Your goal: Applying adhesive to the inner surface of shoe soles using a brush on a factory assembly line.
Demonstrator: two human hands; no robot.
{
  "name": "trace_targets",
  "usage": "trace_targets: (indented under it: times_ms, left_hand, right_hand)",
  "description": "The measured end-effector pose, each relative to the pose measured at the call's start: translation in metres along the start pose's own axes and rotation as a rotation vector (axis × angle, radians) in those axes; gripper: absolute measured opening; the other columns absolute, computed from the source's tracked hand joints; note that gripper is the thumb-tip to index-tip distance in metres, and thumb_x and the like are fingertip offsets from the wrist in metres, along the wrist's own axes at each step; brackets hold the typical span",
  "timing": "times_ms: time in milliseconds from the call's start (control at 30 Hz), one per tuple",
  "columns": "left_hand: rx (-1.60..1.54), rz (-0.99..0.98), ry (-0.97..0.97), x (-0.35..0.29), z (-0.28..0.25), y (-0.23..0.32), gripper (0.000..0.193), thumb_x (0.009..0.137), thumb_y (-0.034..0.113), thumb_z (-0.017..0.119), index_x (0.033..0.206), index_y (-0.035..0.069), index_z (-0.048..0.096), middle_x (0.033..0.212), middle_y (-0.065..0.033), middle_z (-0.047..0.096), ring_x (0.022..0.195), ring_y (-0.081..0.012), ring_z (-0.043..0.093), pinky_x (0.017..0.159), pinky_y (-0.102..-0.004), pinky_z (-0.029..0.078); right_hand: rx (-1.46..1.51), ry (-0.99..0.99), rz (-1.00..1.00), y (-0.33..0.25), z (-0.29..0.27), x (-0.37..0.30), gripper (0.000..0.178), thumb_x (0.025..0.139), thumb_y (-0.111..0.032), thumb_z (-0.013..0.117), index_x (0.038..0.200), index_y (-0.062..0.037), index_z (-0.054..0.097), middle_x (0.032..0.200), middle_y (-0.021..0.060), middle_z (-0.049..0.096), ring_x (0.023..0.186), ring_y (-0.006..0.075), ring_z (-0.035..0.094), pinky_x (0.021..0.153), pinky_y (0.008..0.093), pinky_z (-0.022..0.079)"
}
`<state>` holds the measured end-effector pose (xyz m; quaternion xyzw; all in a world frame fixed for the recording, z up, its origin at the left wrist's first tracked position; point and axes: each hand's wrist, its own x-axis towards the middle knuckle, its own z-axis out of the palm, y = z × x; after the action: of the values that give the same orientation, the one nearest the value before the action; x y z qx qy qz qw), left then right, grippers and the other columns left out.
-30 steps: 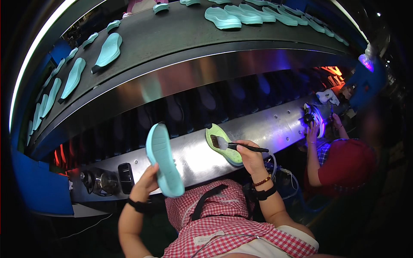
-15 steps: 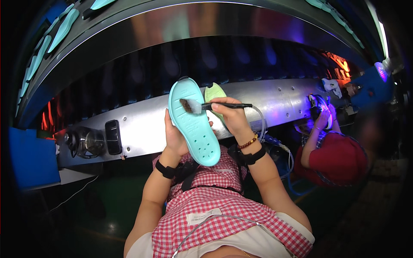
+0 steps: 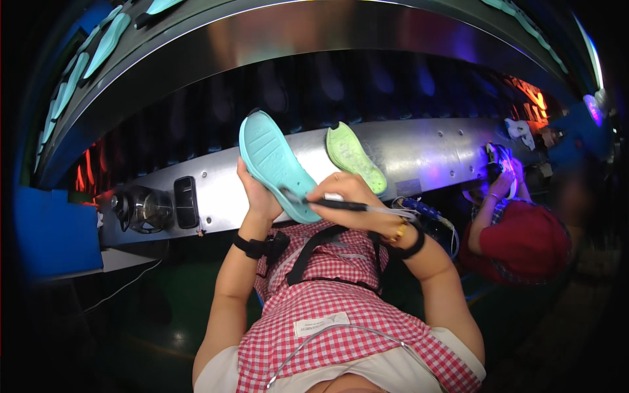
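Observation:
My left hand (image 3: pixel 258 195) grips the edge of a turquoise shoe sole (image 3: pixel 267 152), which is held tilted above the metal bench with its toe end pointing away. In my right hand (image 3: pixel 348 195) is a black-handled brush (image 3: pixel 341 205) with a thin tube trailing from its rear end. Its bristles touch the sole's heel half, though they are partly blurred and hidden by my fingers. Just beyond my right hand, a light green sole-shaped piece (image 3: pixel 352 154) lies on the bench, its surface patchy with a whitish film.
On the left of the metal bench (image 3: pixel 419 154) stand a clear jar with a black lid (image 3: pixel 145 209) and a black divided tray (image 3: pixel 186 203). At right, another person in a red cap (image 3: pixel 524 242) handles a shoe (image 3: pixel 499 164). A conveyor with turquoise soles (image 3: pixel 108 42) runs behind.
The brush has moved from the sole's toe half to its heel half. The sole has shifted left and tilted, uncovering more of the green piece.

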<state>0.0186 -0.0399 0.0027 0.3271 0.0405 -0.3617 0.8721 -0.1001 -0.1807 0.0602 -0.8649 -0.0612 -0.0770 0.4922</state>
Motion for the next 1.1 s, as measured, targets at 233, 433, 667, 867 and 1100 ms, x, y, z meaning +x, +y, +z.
trace_targets:
  times_ms: [233, 433, 667, 867, 1100]
  left_hand:
    - [-0.102, -0.18, -0.313, -0.023, 0.014, -0.014, 0.078, 0.08, 0.067, 0.013, 0.121, 0.008, 0.042, 0.102, -0.0161, 0.056, 0.09, -0.0298, 0.057, 0.08, -0.0434, 0.047]
    - [-0.104, -0.107, -0.168, -0.025, 0.025, -0.015, 0.071, 0.083, 0.063, 0.014, 0.121, 0.01, 0.042, 0.112, -0.0105, 0.052, 0.098, -0.0262, 0.054, 0.084, -0.0385, 0.045]
    - [-0.004, 0.155, -0.297, -0.016, 0.018, -0.003, 0.068, 0.084, 0.06, 0.013, 0.118, 0.009, 0.044, 0.106, -0.0101, 0.053, 0.093, -0.0248, 0.054, 0.081, -0.039, 0.045]
    - [-0.061, 0.402, 0.107, -0.014, 0.023, 0.006, 0.081, 0.078, 0.069, 0.012, 0.113, 0.005, 0.047, 0.092, -0.0174, 0.057, 0.076, -0.0298, 0.057, 0.069, -0.0409, 0.047]
    - [-0.107, 0.418, -0.221, -0.025, 0.032, 0.028, 0.093, 0.071, 0.077, 0.01, 0.117, 0.004, 0.043, 0.091, -0.0197, 0.057, 0.078, -0.0329, 0.057, 0.069, -0.0444, 0.048]
  right_hand:
    - [0.536, 0.332, 0.22, -0.017, -0.025, 0.013, 0.016, 0.073, -0.002, 0.064, 0.089, 0.001, 0.063, 0.084, 0.0079, 0.064, 0.078, 0.0101, 0.058, 0.07, 0.0226, 0.046]
    - [0.461, -0.004, 0.087, -0.024, -0.018, 0.01, 0.016, 0.07, -0.005, 0.068, 0.085, -0.0008, 0.065, 0.081, 0.0077, 0.064, 0.077, 0.0117, 0.059, 0.07, 0.0241, 0.046]
    - [0.332, -0.035, -0.212, -0.019, -0.023, 0.001, 0.021, 0.066, -0.001, 0.068, 0.087, -0.0037, 0.066, 0.084, 0.0093, 0.063, 0.08, 0.0147, 0.059, 0.072, 0.0256, 0.047]
    - [0.27, 0.042, -0.101, -0.015, -0.023, -0.006, 0.021, 0.064, 0.0, 0.07, 0.085, -0.0036, 0.066, 0.085, 0.0087, 0.064, 0.081, 0.0185, 0.06, 0.074, 0.0281, 0.047]
    - [0.347, 0.04, -0.006, -0.015, -0.026, -0.013, 0.02, 0.064, 0.002, 0.069, 0.084, -0.0022, 0.066, 0.086, 0.0083, 0.064, 0.085, 0.0197, 0.06, 0.079, 0.029, 0.046]
